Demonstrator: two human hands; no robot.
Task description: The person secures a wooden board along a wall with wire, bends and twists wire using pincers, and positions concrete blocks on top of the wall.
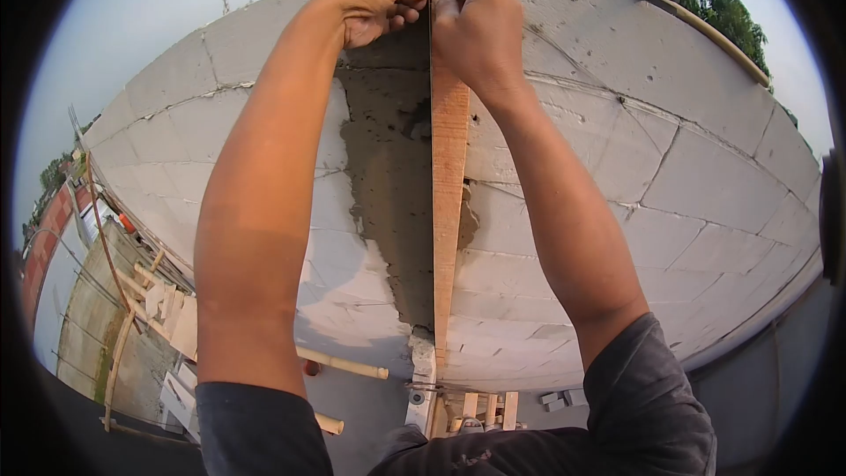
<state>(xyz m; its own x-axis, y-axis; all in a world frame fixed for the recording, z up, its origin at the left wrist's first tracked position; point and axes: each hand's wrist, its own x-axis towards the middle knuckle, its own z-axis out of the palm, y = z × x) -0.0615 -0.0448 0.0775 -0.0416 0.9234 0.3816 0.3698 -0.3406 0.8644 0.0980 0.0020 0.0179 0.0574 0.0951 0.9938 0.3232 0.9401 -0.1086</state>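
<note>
Both of my hands meet at the head of a wooden plank [451, 141], which stands upright against a strip of dark mortar [388, 185] on a pale block wall [608, 150]. The step in hand, as I judge it, is fine finger work on a thin string [431, 53] that runs down the plank's left edge. The next move seems to call for 2 steady pinches at the plank's top, with the board left undisturbed.

My left hand [379, 4] reaches up with the wrist bent inward, thumb and forefinger closed to a narrow pinch that appears to have hold of the string; the other fingers curl loosely. My right hand [480, 26] comes in knuckles toward me, across the plank's upper end, its grip curled tight. Its fingertips are mostly hidden, so I cannot tell whether they hold string, wood or nothing. My 2 forearms rise from dark sleeves [652, 397] on either side of the plank, elbows low. At upper right, a long-handled tool [705, 26] lies along the wall's top.
</note>
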